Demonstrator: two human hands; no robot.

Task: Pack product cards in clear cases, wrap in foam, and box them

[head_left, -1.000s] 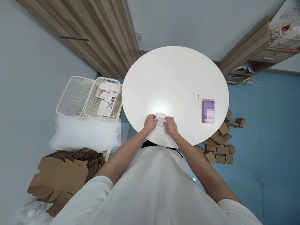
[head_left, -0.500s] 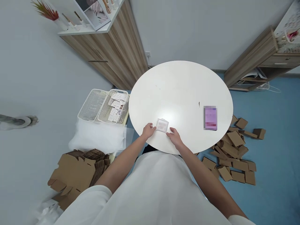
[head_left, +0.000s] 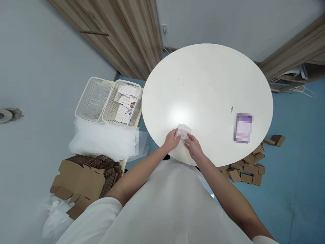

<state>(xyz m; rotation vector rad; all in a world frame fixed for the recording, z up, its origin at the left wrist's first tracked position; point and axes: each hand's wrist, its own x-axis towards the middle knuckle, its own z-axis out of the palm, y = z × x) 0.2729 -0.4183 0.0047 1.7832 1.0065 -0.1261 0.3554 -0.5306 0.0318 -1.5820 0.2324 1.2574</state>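
While I leaned over the near edge of the round white table [head_left: 208, 84], my white shirt [head_left: 175, 200] filled the space nearest me, between my forearms. My left hand [head_left: 171, 140] pinched the left edge of a small pale packet [head_left: 183, 131], thumb laid over it, and my right hand [head_left: 194, 147] was loosely curled with fingers parted at its right edge; I could not tell whether they pressed on it. The packet lay at the table's near side, my fingertips hiding parts of its edges. Farther right on the tabletop was a purple item [head_left: 243, 128], its details blurred. Left of the table, flattened brown cartons [head_left: 78, 179] stood stacked above a white plastic bag [head_left: 57, 217], and beyond them spread a pile of white sheets [head_left: 104, 139]. Past that pile, two white baskets sat side by side, one with clear bags [head_left: 98, 98], the other with printed cards [head_left: 127, 101]. Small brown boxes [head_left: 250, 169] littered the blue floor on my right, the tabletop cutting off my view of some. Farthest off stood a wood-grain cabinet [head_left: 127, 34], near a wall socket [head_left: 164, 28].
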